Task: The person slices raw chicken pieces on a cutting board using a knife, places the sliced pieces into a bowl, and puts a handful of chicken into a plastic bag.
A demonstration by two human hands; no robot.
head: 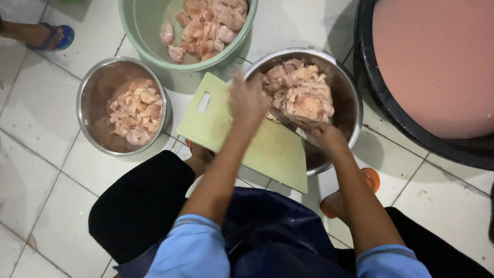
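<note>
Pale pink raw chicken (303, 98), lumpy and glistening, fills the steel bowl (346, 87) at centre frame. My right hand (325, 135) grasps its lower edge; my left hand (247, 100), blurred, grip unclear, hovers over the green cutting board (242, 136) beside it.

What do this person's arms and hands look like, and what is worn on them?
Both arms are bare from above the elbow down, with short light-blue sleeves ending in a slightly darker hem. The left hand and right hand wear no gloves; no watch or bracelet shows. The left hand is motion-blurred, so rings cannot be ruled out.
</note>
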